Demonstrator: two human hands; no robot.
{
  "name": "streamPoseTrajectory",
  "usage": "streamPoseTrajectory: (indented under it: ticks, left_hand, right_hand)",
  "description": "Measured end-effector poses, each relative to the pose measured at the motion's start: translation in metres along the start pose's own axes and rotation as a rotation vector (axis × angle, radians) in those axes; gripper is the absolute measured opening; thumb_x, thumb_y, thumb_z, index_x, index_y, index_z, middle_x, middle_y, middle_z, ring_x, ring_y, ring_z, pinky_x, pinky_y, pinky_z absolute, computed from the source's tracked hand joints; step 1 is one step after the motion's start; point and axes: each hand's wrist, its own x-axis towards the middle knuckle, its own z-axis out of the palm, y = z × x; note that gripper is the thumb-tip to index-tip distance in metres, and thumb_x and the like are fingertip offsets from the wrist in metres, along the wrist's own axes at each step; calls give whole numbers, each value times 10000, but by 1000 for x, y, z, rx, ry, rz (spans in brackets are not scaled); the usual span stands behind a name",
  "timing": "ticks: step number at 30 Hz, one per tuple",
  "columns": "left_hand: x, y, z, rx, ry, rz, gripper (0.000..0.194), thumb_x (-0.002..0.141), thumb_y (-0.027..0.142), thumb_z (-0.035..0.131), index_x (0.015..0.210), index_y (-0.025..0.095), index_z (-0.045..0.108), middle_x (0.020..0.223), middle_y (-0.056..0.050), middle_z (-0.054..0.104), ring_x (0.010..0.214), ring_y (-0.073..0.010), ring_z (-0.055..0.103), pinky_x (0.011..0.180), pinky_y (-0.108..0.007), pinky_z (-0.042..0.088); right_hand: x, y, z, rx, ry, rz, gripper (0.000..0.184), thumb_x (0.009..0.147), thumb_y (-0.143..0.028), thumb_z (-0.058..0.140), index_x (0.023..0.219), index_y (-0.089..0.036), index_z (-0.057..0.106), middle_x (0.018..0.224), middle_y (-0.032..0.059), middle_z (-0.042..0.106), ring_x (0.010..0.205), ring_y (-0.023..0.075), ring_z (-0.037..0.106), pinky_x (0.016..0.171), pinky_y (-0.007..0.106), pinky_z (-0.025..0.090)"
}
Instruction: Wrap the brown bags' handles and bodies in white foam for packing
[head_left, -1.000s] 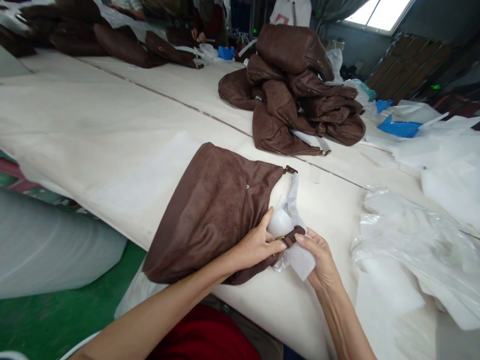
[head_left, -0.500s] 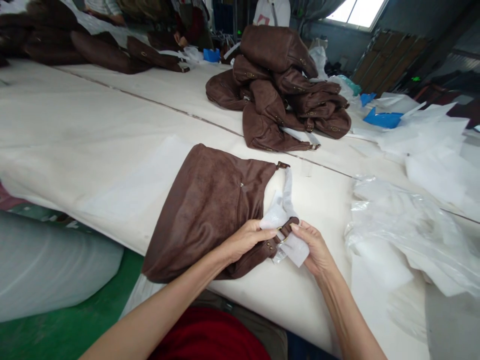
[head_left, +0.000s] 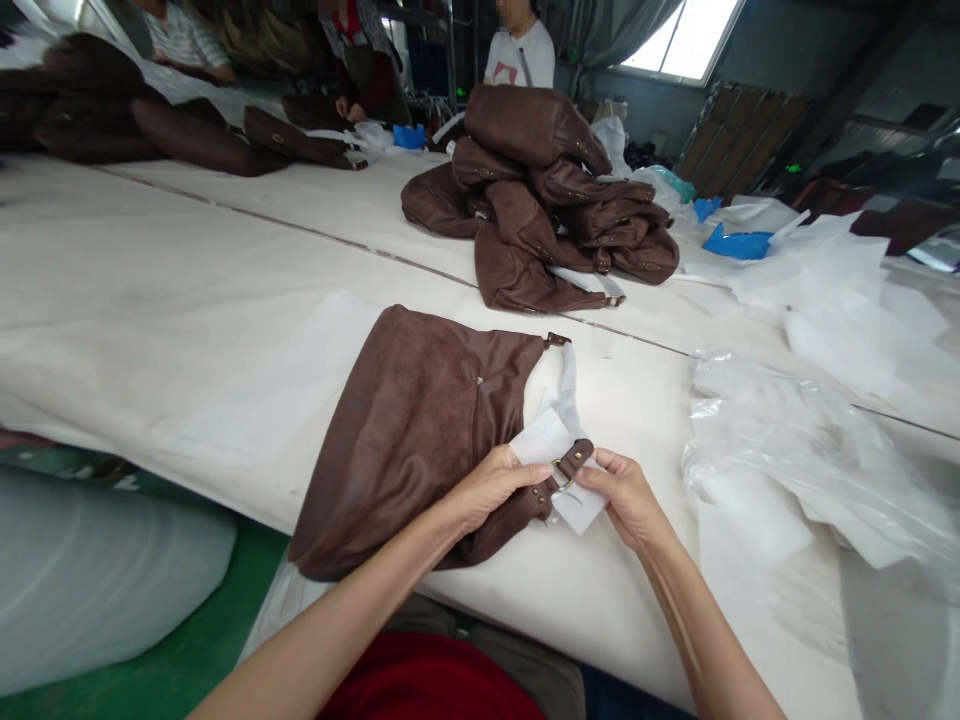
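A brown handbag (head_left: pixel 412 430) lies flat near the front table edge, its strap side to the right. My left hand (head_left: pixel 495 488) is closed at the strap's lower end, thumb beside the brass ring (head_left: pixel 561 478), pinching a piece of white wrapping sheet (head_left: pixel 541 437). On the other side of the ring, my right hand (head_left: pixel 626 497) pinches the sheet's other end below the brown strap tab (head_left: pixel 577 458). The sheet passes beneath the ring. White wrapping covers the upper strap (head_left: pixel 568 385) up to the far buckle (head_left: pixel 556 340). My fingers under the sheet are partly hidden.
A pile of brown bags (head_left: pixel 540 200) stands beyond the table seam, with more bags (head_left: pixel 202 135) at the far left. Clear plastic bags (head_left: pixel 757 410) and white sheets (head_left: pixel 855 290) lie to the right. Co-workers (head_left: pixel 521 50) stand behind the table.
The view has tilted up slightly, showing more of the people behind. My right thumb has shifted from the strap tab to the sheet below it, and the tab's rivet now shows.
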Motion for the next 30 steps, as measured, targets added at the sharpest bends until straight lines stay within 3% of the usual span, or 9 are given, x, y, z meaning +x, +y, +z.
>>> streamPoseTrajectory:
  ticks: [2,5,8,13,15,19,23,26,30]
  left_hand:
    - [0,-2,-1,27,19,-16,475,749,385,762,1099,72,692,957,-115,731,873,-240,662,828,-335,504]
    - [0,-3,-2,42,39,0,407,748,364,751,1039,81,717,991,-110,736,916,-241,657,866,-329,491]
    - [2,-4,-3,58,47,29,370,735,354,753,1005,102,736,1045,-104,733,999,-251,643,920,-327,471]
    - [3,-8,-2,85,53,53,356,721,386,751,940,107,741,933,-79,737,888,-231,646,857,-306,476]
    - [3,-9,-1,123,60,75,330,732,394,735,902,111,735,870,-55,724,827,-210,629,812,-289,475]
    - [0,-8,3,244,58,119,333,796,416,670,903,103,710,817,-38,686,771,-192,592,762,-279,465]
    - [-1,-7,3,353,42,133,388,834,458,615,910,87,700,837,-59,668,784,-209,574,761,-295,461]
    - [-1,-9,1,387,42,134,362,842,446,596,898,101,687,813,-43,637,761,-193,537,730,-279,436]
    - [0,-10,-2,343,6,148,312,872,406,559,902,121,681,790,-20,605,736,-164,494,707,-260,399]
  right_hand:
    - [-8,1,-5,-22,23,-24,301,627,-348,837,829,-170,703,723,22,694,591,149,579,593,268,448]
    - [-23,9,-18,-63,15,-158,402,743,-321,745,1123,-259,629,945,24,693,749,173,618,670,288,495]
    - [-32,18,-31,-302,-19,-346,522,797,-276,682,1292,-330,529,1189,47,610,960,205,611,792,332,517]
    - [-23,9,-35,-825,-20,-724,195,874,-264,636,1044,-313,718,1038,72,576,1005,221,572,881,384,487]
    - [-16,-1,-31,-925,-16,-821,130,883,-277,637,944,-307,747,1151,91,573,1122,252,535,958,434,448]
    - [-5,-14,-18,-894,-74,-711,98,848,-348,688,831,-258,720,1481,53,442,1429,311,273,1142,523,257]
    - [1,-16,-10,-727,-125,-473,196,828,-411,702,765,-227,675,1379,70,549,1313,284,453,1125,451,300]
    - [3,-15,-7,-705,-110,-474,225,809,-429,715,729,-226,659,1189,67,604,1154,252,547,1035,383,386]
    - [4,-11,-7,-651,-65,-490,232,797,-439,721,726,-230,649,1077,50,572,1073,231,549,955,341,421]
